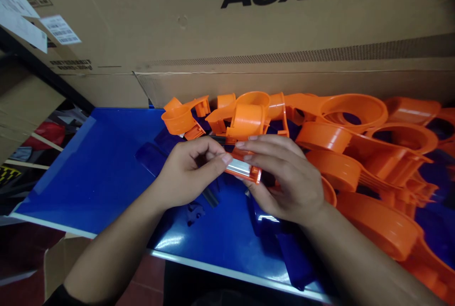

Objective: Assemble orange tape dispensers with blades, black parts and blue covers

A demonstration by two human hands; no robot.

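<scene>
Above the middle of the table I hold a small orange plastic tape dispenser part (256,173) with a flat silvery metal strip (239,167) along it. The thumb and fingers of my left hand (194,168) pinch its left end. My right hand (287,173) grips it from the right, fingers lying over the far side and thumb below. Both hands cover much of the part. Just behind my fingers lie several orange tape dispenser bodies (248,118). A small dark blue plastic piece (195,213) rests on the table below my left hand.
The glossy blue table (103,168) has a pale front edge. Orange dispensers with round hubs (382,225) are heaped on the right, up against my right forearm. Dark blue plastic parts (296,258) lie near the front edge. A large cardboard box (159,16) walls off the back.
</scene>
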